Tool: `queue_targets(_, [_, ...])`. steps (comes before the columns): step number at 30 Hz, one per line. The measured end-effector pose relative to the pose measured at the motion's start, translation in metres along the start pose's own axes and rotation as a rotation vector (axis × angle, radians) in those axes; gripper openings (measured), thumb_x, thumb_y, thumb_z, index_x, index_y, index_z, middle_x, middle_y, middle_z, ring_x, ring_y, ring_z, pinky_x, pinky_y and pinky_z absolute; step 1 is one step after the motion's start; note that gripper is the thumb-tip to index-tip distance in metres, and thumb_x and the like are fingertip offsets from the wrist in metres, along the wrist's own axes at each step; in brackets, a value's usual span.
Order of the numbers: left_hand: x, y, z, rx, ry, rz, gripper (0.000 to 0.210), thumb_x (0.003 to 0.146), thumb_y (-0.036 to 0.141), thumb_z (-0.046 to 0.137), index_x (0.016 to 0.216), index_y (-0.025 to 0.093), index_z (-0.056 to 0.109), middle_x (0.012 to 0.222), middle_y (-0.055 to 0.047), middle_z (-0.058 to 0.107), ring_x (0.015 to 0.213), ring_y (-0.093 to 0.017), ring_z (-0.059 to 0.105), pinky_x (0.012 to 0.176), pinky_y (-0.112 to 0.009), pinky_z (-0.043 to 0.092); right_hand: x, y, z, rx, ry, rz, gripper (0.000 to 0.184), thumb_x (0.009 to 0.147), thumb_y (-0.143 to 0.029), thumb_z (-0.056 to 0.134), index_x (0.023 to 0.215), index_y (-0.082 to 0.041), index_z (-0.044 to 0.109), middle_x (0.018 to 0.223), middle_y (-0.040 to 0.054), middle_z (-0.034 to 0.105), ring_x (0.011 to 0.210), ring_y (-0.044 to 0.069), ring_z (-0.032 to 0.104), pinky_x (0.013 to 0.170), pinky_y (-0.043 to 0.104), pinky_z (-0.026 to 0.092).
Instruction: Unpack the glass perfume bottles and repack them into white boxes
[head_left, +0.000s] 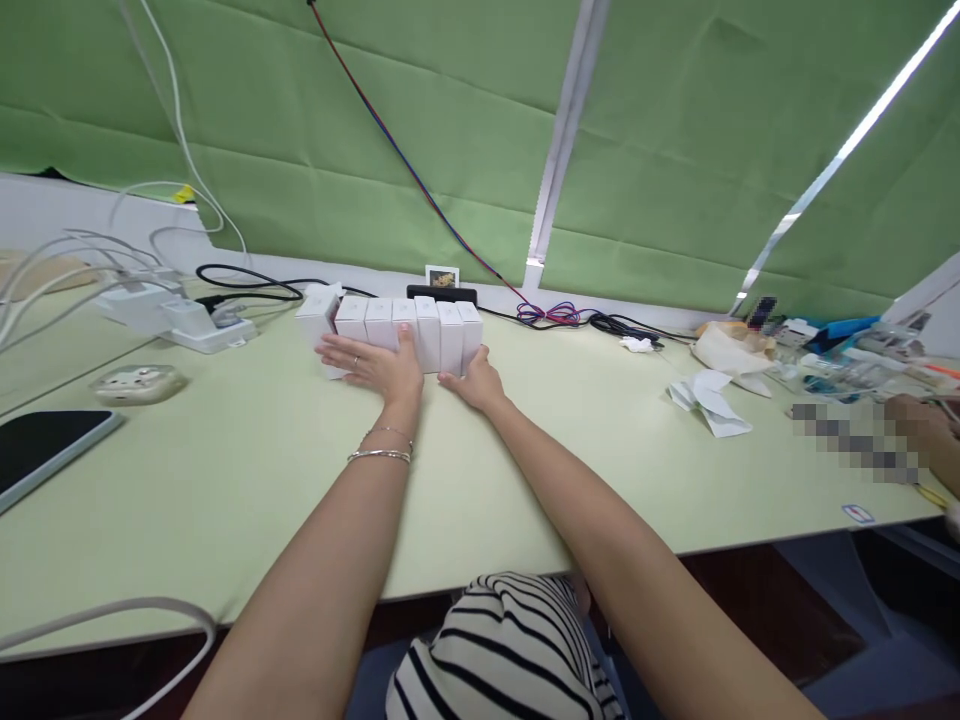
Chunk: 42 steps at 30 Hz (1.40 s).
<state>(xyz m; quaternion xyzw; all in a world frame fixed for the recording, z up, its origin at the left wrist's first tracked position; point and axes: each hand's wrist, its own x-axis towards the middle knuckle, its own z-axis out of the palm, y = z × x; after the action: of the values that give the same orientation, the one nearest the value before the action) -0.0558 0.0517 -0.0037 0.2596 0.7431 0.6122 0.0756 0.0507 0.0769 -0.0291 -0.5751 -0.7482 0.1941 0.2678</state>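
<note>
A row of white boxes [429, 325] stands on the table [600, 440], toward its far edge, near the green covering [450, 130]. About seven tops can be made out; the leftmost sits slightly askew, with a narrow gap beside it. The left hand [382, 370] lies across the fronts, its grip spread flat with fingers extended, covering the lower faces of several boxes. The right hand [476, 382] cups the right end of the row, thumb at the front bottom edge; its other fingers are partly hidden, so whether that grip is clamped cannot be told. Any print on the boxes is too faint to read.

Behind the row, a black bar [461, 295] is partly blocked from sight, and a small picture card [442, 277] rises beyond it, its image unclear. A phone [52, 450] is cut off by the left edge. The clear case [139, 383] near it has contents hard to identify. At far right, another person's hand [926, 432] is cut off and partly blurred, beside a pixelated object [855, 440].
</note>
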Motion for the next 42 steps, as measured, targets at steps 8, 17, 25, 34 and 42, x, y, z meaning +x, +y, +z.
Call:
queue_targets(8, [0.005, -0.005, 0.004, 0.023, -0.034, -0.043, 0.103, 0.08, 0.044, 0.058, 0.144, -0.004, -0.007, 0.152, -0.027, -0.012, 0.142, -0.03, -0.011, 0.115, -0.047, 0.001, 0.006, -0.002, 0.003, -0.092, -0.01, -0.006, 0.077, 0.077, -0.055, 0.059, 0.126, -0.007, 0.025, 0.127, 0.0246, 0.053, 0.118, 0.031, 0.053, 0.097, 0.04, 0.037])
queue_targets(17, [0.036, -0.015, 0.016, 0.089, -0.074, 0.03, 0.096, 0.085, 0.044, 0.051, 0.143, -0.006, -0.007, 0.152, -0.027, -0.013, 0.142, -0.029, -0.014, 0.115, -0.044, -0.005, 0.024, -0.012, 0.019, -0.071, 0.051, 0.04, 0.074, 0.08, -0.054, 0.057, 0.127, -0.004, 0.031, 0.129, 0.0255, 0.051, 0.127, 0.03, 0.043, 0.106, 0.047, 0.022])
queue_targets(25, [0.053, -0.02, 0.027, 0.224, -0.129, 0.113, 0.094, 0.092, 0.053, 0.035, 0.139, -0.013, -0.011, 0.149, -0.032, -0.014, 0.141, -0.034, -0.013, 0.115, -0.042, -0.003, 0.048, -0.018, 0.031, -0.057, 0.075, 0.067, 0.078, 0.079, -0.054, 0.059, 0.129, -0.002, 0.031, 0.129, 0.0254, 0.051, 0.127, 0.03, 0.042, 0.107, 0.048, 0.021])
queue_targets(34, [0.075, -0.026, 0.044, 0.322, -0.184, 0.135, 0.096, 0.091, 0.052, 0.041, 0.14, -0.011, -0.012, 0.149, -0.031, -0.016, 0.14, -0.035, -0.012, 0.115, -0.042, -0.004, 0.077, -0.018, 0.04, -0.047, 0.077, 0.064, 0.073, 0.083, -0.049, 0.057, 0.13, -0.002, 0.026, 0.128, 0.0249, 0.051, 0.129, 0.029, 0.039, 0.107, 0.049, 0.02])
queue_targets(42, [0.08, -0.029, 0.046, 0.443, -0.231, 0.181, 0.098, 0.088, 0.046, 0.049, 0.14, -0.012, -0.011, 0.148, -0.034, -0.014, 0.14, -0.038, -0.01, 0.114, -0.043, -0.003, 0.085, -0.019, 0.041, -0.022, 0.184, 0.025, 0.088, 0.081, -0.044, 0.06, 0.143, -0.006, 0.01, 0.149, 0.0257, 0.02, 0.135, 0.034, 0.028, 0.107, 0.055, 0.022])
